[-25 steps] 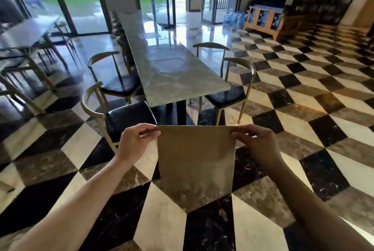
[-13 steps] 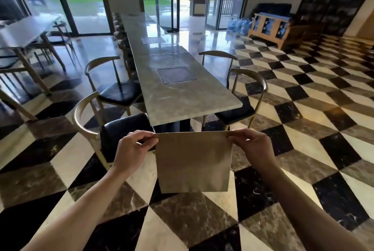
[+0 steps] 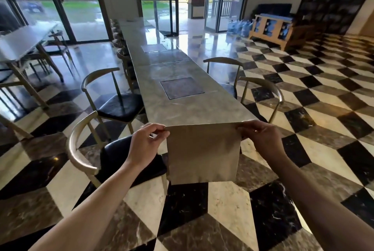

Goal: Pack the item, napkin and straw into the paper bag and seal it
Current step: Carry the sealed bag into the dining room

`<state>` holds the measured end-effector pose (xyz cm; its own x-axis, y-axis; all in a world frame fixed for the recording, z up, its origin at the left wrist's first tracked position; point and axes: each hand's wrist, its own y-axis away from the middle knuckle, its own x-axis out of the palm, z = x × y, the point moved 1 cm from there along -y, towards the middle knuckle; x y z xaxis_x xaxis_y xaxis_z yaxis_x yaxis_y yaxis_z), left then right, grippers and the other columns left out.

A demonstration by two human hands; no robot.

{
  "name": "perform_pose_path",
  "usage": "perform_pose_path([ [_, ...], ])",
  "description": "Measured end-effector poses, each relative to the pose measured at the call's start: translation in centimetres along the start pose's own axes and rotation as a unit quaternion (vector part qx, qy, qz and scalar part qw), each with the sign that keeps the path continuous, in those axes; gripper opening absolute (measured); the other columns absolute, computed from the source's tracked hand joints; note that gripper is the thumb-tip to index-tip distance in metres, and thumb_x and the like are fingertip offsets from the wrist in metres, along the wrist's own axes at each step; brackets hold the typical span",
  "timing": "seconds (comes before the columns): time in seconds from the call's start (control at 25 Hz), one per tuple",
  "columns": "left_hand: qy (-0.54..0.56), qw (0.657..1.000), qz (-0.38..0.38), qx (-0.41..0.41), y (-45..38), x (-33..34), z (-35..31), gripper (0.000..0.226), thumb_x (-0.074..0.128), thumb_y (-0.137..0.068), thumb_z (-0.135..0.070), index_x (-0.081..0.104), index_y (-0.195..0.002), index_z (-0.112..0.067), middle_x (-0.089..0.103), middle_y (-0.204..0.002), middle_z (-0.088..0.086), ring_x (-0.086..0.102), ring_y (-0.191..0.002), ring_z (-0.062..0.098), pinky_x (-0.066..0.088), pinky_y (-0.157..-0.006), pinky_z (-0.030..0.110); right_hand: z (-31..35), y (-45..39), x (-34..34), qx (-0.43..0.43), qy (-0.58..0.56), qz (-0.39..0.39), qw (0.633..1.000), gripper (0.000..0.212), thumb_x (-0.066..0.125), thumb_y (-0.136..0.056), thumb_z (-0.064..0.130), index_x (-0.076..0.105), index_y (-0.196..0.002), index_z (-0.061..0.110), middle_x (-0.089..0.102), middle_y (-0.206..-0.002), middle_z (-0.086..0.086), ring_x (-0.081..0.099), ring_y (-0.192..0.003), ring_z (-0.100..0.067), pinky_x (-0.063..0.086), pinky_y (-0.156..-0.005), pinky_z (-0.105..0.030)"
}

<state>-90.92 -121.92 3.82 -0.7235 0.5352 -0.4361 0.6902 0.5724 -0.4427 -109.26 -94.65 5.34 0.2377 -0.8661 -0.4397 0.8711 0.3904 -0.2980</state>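
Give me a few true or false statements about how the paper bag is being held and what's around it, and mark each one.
1. Both hands hold the paper bag by its top corners. True: the left hand pinches one corner, the right hand the other.
2. The bag lies flat on the long table. False: it hangs in the air, in front of the table's near end.
3. A napkin and a straw sit on the table. False: neither shows anywhere in view.
4. The bag looks flat and closed. True: no opening or bulge shows.
5. The chair nearest the left hand has a red seat. False: its seat is black.
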Motion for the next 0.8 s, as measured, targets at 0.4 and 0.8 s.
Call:
perform_pose_path([
  [0.4, -0.020, 0.999, -0.022, -0.027, -11.4, 6.4, 3.3, 0.012, 0.076, -0.080, -0.011, 0.073, -0.091, -0.008, 0.070, -0.088, 0.003, 0.065, -0.082, 0.012, 0.054, -0.079, 0.032, -4.8, -15.5, 2.9, -0.021, -0.013, 0.032, 0.999, 0.014, 0.079, -0.076, 0.026, 0.076, -0.080, 0.039, 0.072, -0.077, 0.026, 0.065, -0.076, 0.007, 0.045, -0.073, -0.021],
  [0.8, -0.074, 0.995, -0.047, -0.052, -22.4, 10.8, 7.1, 0.016, 0.076, -0.080, -0.015, 0.074, -0.095, -0.009, 0.072, -0.091, 0.006, 0.067, -0.085, 0.021, 0.054, -0.082, 0.044, -7.8, -29.7, 6.7, -0.055, -0.016, 0.072, 0.996, 0.019, 0.081, -0.074, 0.025, 0.074, -0.078, 0.042, 0.071, -0.075, 0.028, 0.066, -0.075, 0.006, 0.046, -0.072, -0.015],
])
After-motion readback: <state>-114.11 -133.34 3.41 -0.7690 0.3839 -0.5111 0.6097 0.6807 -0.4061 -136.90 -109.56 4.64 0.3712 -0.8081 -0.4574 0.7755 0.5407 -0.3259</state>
